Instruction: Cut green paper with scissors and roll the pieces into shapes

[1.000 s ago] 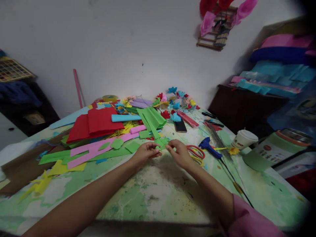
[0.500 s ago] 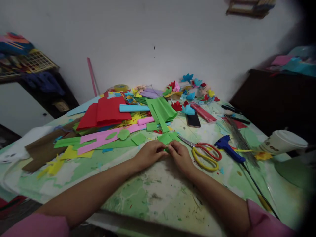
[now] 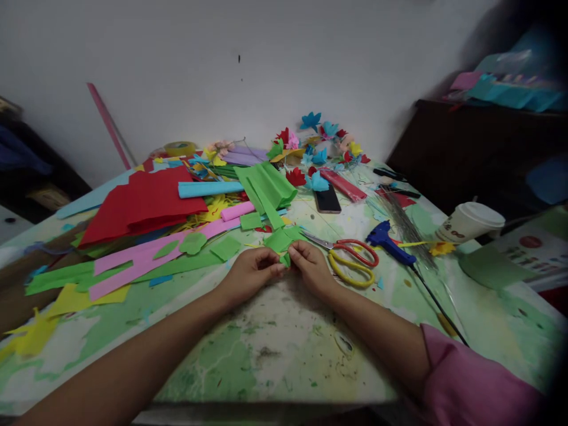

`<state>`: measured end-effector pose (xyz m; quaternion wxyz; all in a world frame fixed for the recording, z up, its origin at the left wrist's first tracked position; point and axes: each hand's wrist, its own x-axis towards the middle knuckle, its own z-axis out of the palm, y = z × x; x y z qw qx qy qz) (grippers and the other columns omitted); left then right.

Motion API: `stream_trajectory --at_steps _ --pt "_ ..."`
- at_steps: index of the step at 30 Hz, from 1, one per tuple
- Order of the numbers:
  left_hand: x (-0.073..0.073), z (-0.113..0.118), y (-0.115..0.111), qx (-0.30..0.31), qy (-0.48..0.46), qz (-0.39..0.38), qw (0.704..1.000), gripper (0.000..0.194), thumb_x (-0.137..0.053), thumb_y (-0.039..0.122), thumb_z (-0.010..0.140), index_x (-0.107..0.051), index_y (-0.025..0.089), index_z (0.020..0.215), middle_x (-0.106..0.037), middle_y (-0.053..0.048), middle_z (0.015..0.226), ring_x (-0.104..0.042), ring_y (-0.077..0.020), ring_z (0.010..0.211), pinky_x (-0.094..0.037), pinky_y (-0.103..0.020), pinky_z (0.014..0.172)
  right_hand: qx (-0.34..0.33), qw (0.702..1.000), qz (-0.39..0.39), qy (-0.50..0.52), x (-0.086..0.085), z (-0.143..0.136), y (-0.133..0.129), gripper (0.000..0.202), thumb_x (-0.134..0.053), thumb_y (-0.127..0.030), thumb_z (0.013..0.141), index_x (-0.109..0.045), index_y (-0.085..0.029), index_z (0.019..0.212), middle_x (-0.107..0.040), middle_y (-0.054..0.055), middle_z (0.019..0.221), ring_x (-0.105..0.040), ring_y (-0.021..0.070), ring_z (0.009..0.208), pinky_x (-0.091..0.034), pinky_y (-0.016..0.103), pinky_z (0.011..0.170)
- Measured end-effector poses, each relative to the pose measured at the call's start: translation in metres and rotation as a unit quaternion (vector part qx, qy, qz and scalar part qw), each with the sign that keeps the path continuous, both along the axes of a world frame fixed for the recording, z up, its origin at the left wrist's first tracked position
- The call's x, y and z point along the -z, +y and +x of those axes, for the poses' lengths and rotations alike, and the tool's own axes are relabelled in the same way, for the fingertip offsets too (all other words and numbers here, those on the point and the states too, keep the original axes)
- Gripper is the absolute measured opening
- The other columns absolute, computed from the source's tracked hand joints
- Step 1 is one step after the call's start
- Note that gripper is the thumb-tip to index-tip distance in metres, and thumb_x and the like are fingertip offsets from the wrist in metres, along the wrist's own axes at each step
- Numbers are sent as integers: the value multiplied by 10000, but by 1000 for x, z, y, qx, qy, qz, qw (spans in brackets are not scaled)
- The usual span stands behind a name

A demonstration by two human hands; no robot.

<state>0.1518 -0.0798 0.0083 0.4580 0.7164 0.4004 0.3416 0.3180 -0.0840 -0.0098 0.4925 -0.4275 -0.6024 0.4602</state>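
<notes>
Between my two hands is a small piece of green paper, pinched at the fingertips just above the table. My left hand is closed on its left side, thumb against forefinger. On the other side my right hand pinches it too. Just beyond the fingers lie green paper cutouts. To the right of my right hand rest scissors with one red and one yellow handle loop, their blades pointing toward the green pieces.
A blue glue gun, a lidded paper cup and a yellow flower are at the right. Red paper, pink strips and green crepe paper spread leftward. Paper flowers and a phone lie behind.
My view has swung to the right, so the things on the table appear further left. The small green piece now shows more between my fingertips; both hands still pinch it.
</notes>
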Motion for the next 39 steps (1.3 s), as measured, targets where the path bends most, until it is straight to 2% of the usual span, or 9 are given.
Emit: stream_trajectory --at_steps 4,8,11,15,22,25,28,34,39 --pt "-2 -1 0 -38 41 68 996 135 -575 268 760 -566 153 690 -561 1 654 -511 -123 618 -393 -234 578 18 999 14 -44 -1 1 -2 336 -450 -466 850 -480 -183 671 -481 -28 554 -426 105 517 -334 228 501" --pt "-3 -3 -3 -96 113 181 972 104 -552 232 771 -564 163 693 -588 -15 694 -541 -140 661 -410 -251 628 50 982 81 -166 -5 1 -10 364 -506 -463 827 -486 -174 608 -440 -36 548 -389 97 527 -269 230 499" --pt "-3 -4 -5 -68 141 258 953 68 -544 212 778 -576 169 736 -631 -37 774 -576 -162 749 -423 -272 706 31 969 104 -221 -9 -2 -15 325 -551 -447 809 -520 -170 642 -482 -30 588 -417 101 563 -279 228 523" --pt "-2 -5 -7 -20 139 299 944 64 -531 180 779 -593 182 794 -656 -43 825 -595 -172 809 -430 -279 754 29 974 98 -204 -10 -4 -14 280 -563 -417 801 -521 -174 668 -508 -24 621 -442 109 595 -317 227 551" --pt "-6 -4 -5 -35 83 226 970 121 -550 223 785 -580 180 676 -668 -37 809 -605 -160 773 -435 -263 733 30 992 72 -97 -2 -2 -6 179 -554 -350 772 -540 -173 798 -491 -25 647 -434 115 599 -342 225 549" --pt "-5 -3 -4 -37 49 170 983 126 -571 237 770 -584 169 666 -656 -38 771 -597 -155 739 -442 -250 688 8 992 71 -102 -1 -1 -5 149 -516 -315 791 -554 -172 768 -494 -22 636 -434 116 600 -346 227 558" --pt "-3 -2 -3 -55 9 112 992 127 -599 249 747 -581 158 660 -629 -29 728 -578 -144 698 -440 -234 642 22 990 75 -116 -2 0 -6 110 -489 -248 780 -560 -173 745 -513 -17 642 -447 121 607 -354 233 577" --pt "-3 -1 2 -83 -80 -4 993 182 -671 284 684 -552 149 659 -580 6 632 -558 -118 615 -431 -222 590 37 990 63 -119 -2 0 -4 122 -501 -213 746 -561 -171 648 -477 -25 578 -427 117 563 -331 231 537" --pt "-4 -1 5 -93 -143 -71 983 231 -720 282 634 -542 149 701 -581 26 620 -591 -115 599 -457 -222 593 46 986 112 -115 -3 1 -2 160 -550 -252 774 -628 -181 654 -594 17 702 -533 152 712 -405 273 686"
